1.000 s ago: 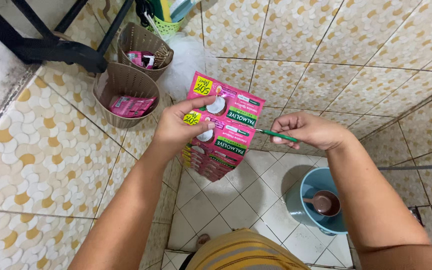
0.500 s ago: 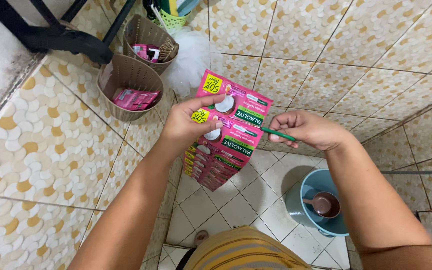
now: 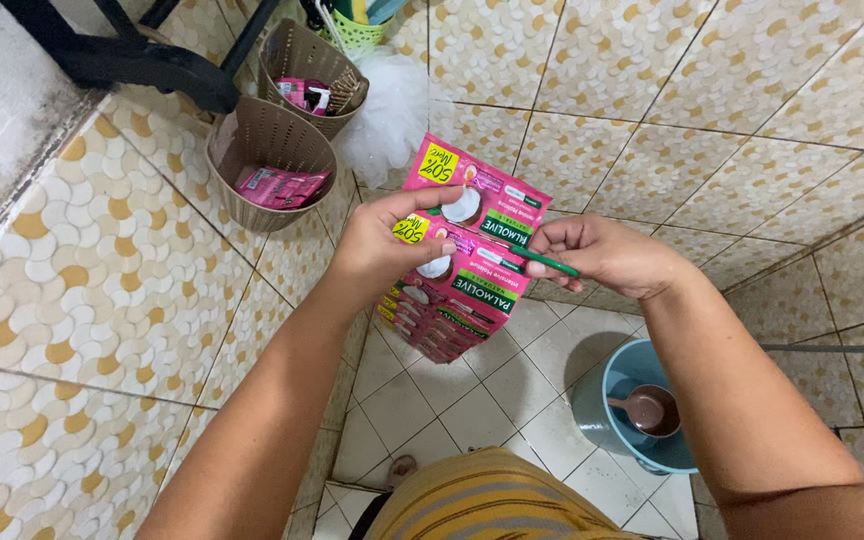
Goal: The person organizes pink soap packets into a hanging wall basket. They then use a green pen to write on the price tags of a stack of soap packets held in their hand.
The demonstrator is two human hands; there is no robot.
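Against patterned wall tiles, left hand (image 3: 377, 245) pinches a pink sachet strip (image 3: 462, 255); right hand (image 3: 602, 255) grips green-handled scissors (image 3: 542, 262).

Tiled bathroom corner. Walls (image 3: 672, 90) in cream and orange scale-pattern tiles, dark grout lines. Floor (image 3: 452, 400) in plain white square tiles. Two brown perforated baskets (image 3: 252, 170) fixed on the left wall, pink sachets inside. White mesh sponge (image 3: 392, 110) hangs beside them. Black frame (image 3: 132, 60) at the top left. Blue bucket (image 3: 612, 400) with brown dipper (image 3: 652, 408) on the floor, right side. Even daylight, soft shadows.
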